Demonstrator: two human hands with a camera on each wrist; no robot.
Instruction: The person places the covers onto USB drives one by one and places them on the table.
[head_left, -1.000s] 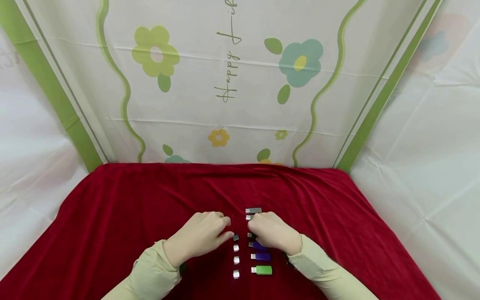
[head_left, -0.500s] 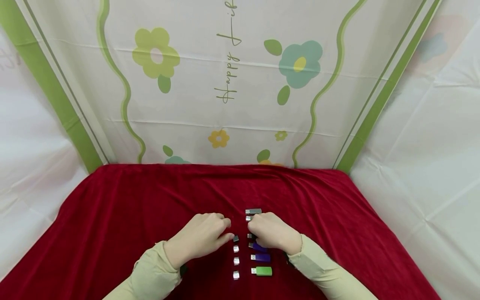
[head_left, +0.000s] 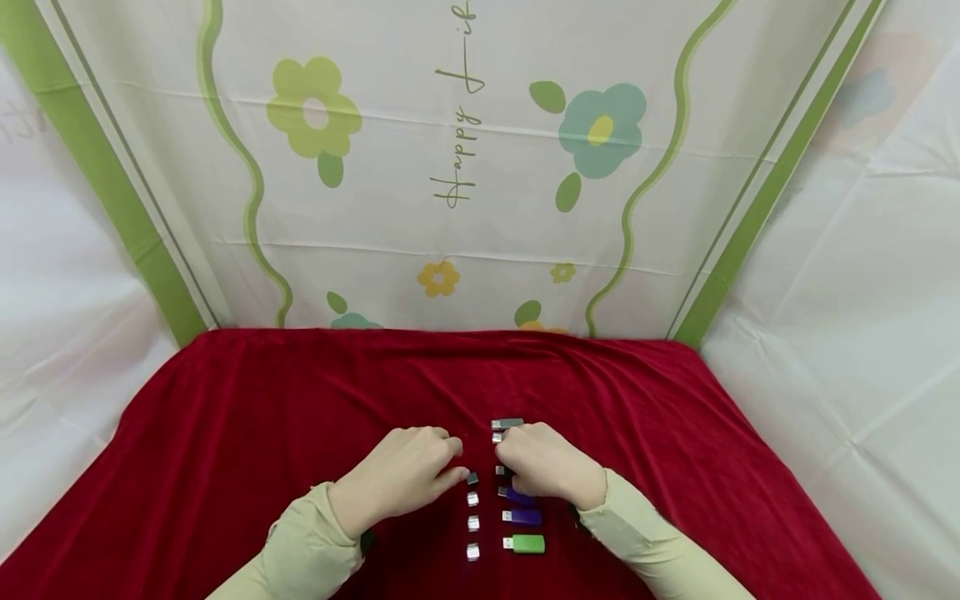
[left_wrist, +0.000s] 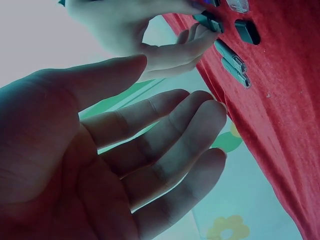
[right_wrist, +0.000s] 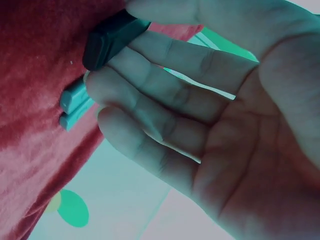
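Note:
In the head view my left hand (head_left: 405, 468) hovers just left of a column of small caps, its thumb near a black cap (head_left: 472, 478). The left wrist view shows its fingers loosely bent with nothing between them, and the black cap (left_wrist: 247, 31) beyond on the cloth. My right hand (head_left: 546, 462) pinches a black USB flash drive (right_wrist: 114, 40) between thumb and fingers. That drive's metal plug (head_left: 500, 471) shows past the hand in the head view. Around it lie a grey USB drive (head_left: 507, 423), a partly hidden one (head_left: 497, 437) and a purple one (head_left: 516, 496).
Clear shiny caps (head_left: 472, 499) continue the left column toward me. In the right column, a second purple USB drive (head_left: 522, 517) and a green USB drive (head_left: 523, 544) lie nearest. A red cloth (head_left: 285, 400) covers the table, with a patterned white curtain (head_left: 495, 167) behind.

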